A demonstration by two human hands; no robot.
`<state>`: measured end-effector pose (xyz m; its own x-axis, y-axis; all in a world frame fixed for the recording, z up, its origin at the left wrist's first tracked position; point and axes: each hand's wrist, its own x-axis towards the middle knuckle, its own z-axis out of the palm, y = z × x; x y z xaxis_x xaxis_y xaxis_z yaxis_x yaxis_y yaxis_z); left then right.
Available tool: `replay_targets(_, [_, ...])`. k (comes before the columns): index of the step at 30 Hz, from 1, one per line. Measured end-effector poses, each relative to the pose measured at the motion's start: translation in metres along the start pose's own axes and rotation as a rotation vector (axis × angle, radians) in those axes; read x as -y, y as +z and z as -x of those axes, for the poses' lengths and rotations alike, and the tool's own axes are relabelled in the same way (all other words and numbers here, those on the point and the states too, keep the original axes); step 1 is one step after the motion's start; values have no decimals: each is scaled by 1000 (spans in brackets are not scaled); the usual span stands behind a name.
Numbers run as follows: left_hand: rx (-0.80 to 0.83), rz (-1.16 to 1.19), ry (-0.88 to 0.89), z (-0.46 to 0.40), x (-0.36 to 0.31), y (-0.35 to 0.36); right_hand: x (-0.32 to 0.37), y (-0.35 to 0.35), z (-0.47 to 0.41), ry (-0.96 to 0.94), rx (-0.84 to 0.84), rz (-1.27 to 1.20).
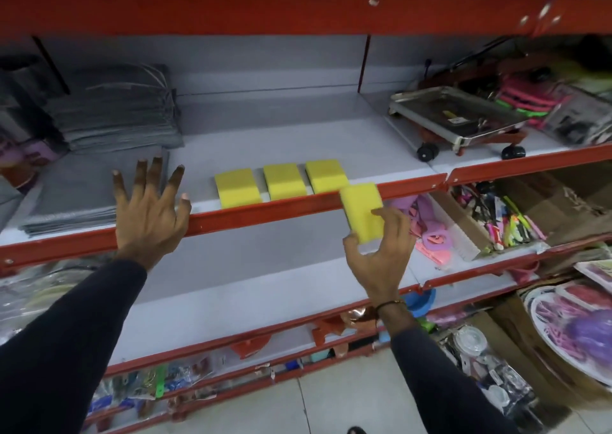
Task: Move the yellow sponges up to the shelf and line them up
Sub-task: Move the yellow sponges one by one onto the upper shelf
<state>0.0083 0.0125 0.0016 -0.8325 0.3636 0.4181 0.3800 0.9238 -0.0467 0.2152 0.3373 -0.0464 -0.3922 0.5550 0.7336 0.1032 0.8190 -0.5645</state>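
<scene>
Already the shelf [331, 142] carries three yellow sponges [284, 181] in a row near its front lip. Her left hand [149, 208] hovers spread wide; the right hand [381, 251] pinches a fourth sponge [362, 210] by its short ends, right of the row. Light, soft, squashy stuff: grip gently.

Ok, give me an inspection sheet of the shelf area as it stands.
Surface: grey shelf with red front edge.
Job's things: three yellow sponges in a row near the edge; a fourth sponge in front of the edge.
Clutter: grey mats left, wheeled metal tray right.
Grippers: left hand open, empty; right hand holds the fourth sponge.
Cables: nothing seen.
Surroundings: lower shelves of packaged goods.
</scene>
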Motion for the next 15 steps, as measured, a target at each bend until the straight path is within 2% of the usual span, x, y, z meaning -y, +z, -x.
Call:
replay_targets(2, [12, -7, 11, 2, -2, -4, 11, 1, -43, 21, -46, 42])
replay_targets(4, [27, -15, 28, 5, -4, -6, 17, 9, -81, 79, 40, 128])
replay_targets(8, [1, 23, 75, 6, -22, -18, 8, 32, -126, 128, 447, 363])
replay_targets(10, [-34, 93, 131, 2, -40, -23, -2, 39, -133, 124, 591, 473])
replay_targets(12, [-23, 201, 179, -2, -58, -26, -7, 41, -134, 115, 595, 500])
replay_targets(15, [125, 261, 186, -9, -77, -29, 9, 45, -136, 31, 489, 396])
